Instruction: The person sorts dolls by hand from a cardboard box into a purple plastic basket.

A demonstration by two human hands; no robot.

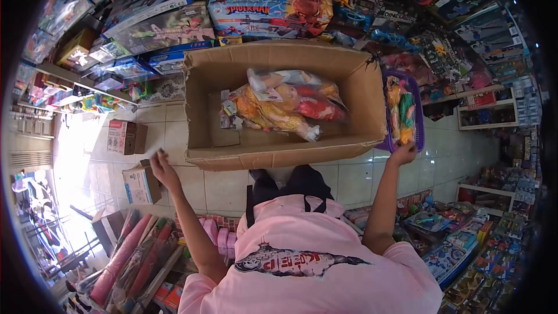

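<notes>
A big open cardboard box (pixel 360 90) stands in front of me, holding a clear plastic bag of bright dolls (pixel 285 107). My right hand (pixel 403 154) grips the near end of a purple basket (pixel 417 122) filled with colourful toys, which hangs just outside the box's right wall. Out to the left of the box, my left hand (pixel 161 168) is raised over the tiled floor. Its fingers are loose and it holds nothing. It hovers close to a small cardboard carton (pixel 139 185).
Boxed toys, including a Spider-Man set (pixel 264 11), are stacked behind the big box. A second small carton (pixel 125 136) sits on the floor at left. Wrapped rolls (pixel 131 256) lean at lower left. Shelves of toys (pixel 488 110) fill the right side.
</notes>
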